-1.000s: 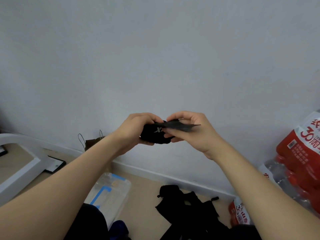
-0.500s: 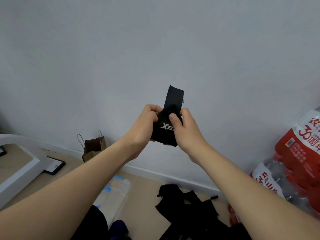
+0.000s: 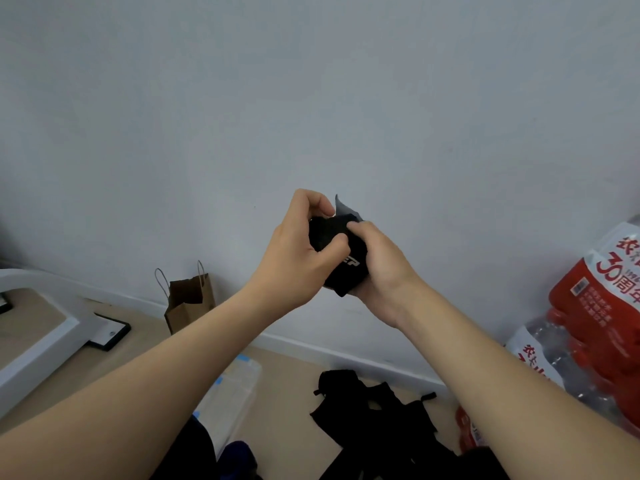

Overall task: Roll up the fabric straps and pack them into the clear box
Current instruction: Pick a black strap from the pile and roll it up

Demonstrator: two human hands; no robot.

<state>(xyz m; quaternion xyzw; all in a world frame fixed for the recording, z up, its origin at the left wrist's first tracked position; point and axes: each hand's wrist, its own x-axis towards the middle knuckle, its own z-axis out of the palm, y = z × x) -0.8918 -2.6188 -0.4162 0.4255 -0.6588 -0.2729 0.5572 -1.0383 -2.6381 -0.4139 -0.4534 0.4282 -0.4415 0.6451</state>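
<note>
Ok, status: one black strap (image 3: 341, 261) is nearly rolled, held up in the air in front of the wall and well above the floor (image 3: 287, 382).
Left hand (image 3: 294, 251): fingers curled over the top of the roll, thumb pressed into its face; firm grip.
Right hand (image 3: 381, 268): wrapped round the roll's far side and underside, thumb on top; also gripping.
Loose tail (image 3: 343, 206): short flap sticks up above the roll, not tucked down yet.
Clear box (image 3: 242, 382): on the floor under the left forearm and partly hidden by it; can't tell lid state or contents.
Remaining straps (image 3: 374, 410): black heap on the floor just right of the box, near the wall edge.
Risk 1: the roll springs open if either grip eases before the tail is fastened.
Risk 2: slack wraps make a fat roll that fits the box badly.
Risk 3: a drop on the way down, since the forearm blocks sight of the box.
Around: paper bag (image 3: 188, 303) against the wall, white frame (image 3: 41, 327) at the left, bottled-water packs (image 3: 602, 323) at the right.
In the way: nothing visible between the hands and the box except the forearm itself.
</note>
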